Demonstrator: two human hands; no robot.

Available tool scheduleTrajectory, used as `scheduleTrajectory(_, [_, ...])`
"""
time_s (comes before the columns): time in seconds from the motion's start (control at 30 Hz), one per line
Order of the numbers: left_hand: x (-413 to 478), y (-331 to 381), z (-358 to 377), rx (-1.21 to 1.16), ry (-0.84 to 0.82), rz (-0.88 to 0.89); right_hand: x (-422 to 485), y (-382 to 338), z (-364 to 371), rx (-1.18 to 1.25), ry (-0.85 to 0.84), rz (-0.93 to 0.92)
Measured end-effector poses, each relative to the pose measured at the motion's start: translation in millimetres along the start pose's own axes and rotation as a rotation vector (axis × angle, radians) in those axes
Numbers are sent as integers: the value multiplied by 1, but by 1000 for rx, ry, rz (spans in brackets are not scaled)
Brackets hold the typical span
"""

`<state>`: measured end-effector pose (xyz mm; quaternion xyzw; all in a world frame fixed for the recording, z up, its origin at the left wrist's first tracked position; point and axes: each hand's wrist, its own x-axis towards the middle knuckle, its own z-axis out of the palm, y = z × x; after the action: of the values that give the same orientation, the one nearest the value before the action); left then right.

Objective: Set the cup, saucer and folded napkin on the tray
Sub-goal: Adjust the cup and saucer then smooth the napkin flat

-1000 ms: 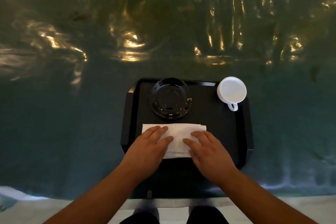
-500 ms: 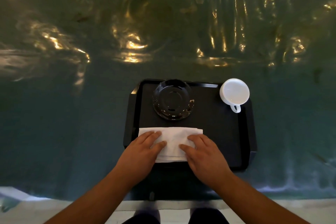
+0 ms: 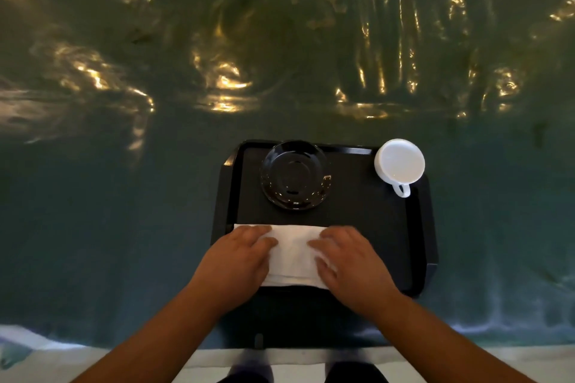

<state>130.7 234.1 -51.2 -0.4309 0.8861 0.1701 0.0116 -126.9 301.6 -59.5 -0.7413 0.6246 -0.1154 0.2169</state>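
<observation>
White napkin point(image 3: 294, 253) and cup point(image 3: 399, 161); black tray point(image 3: 357, 211) and saucer point(image 3: 295, 174); teal tablecloth point(image 3: 124, 211).

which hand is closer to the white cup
Right. The right hand lies on the napkin, below and left of the cup; the left hand is farther left.

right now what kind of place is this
Probably a dining or café table, though little shows beyond it: a black serving tray with a saucer, white cup and napkin, on a plastic-covered green tablecloth.
</observation>
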Motion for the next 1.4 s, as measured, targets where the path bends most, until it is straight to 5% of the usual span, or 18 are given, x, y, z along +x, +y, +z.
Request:
scheduleTrajectory(0.1, [26, -1, -25, -259, 80, -238, 37, 1, -32, 308, 185, 368])
scheduleTrajectory(0.27, [78, -1, -45, -755, 90, -743, 96, 6, -64, 826, 0, 882])
scheduleTrajectory(0.37, [101, 3, -44, -1097, 77, -936, 112, 13, -59, 948, -50, 991])
scheduleTrajectory(0.47, [111, 4, -40, -1169, 51, -1019, 115, 20, -50, 940, -78, 996])
scheduleTrajectory(0.73, [121, 14, -35, -1146, 14, -1031, 106, 35, -51, 923, -70, 993])
scheduleTrajectory(0.83, [117, 14, -35, -837, 60, -954, 93, 36, -56, 744, -48, 926])
scheduleTrajectory(0.93, [119, 25, -42, -534, 103, -768, 59, 36, -69, 438, 210, 813])
scheduleTrajectory(1.07, [143, 51, -51, -528, 85, -584, 32, 64, -104, 537, 619, 924])
scheduleTrajectory(1.27, [166, 42, -58, -470, 211, -745, 71, 123, -127, 780, 305, 947])
scheduleTrajectory(1.4, [151, 17, -54, -468, 46, -842, 79, 129, -128, 781, 236, 922])
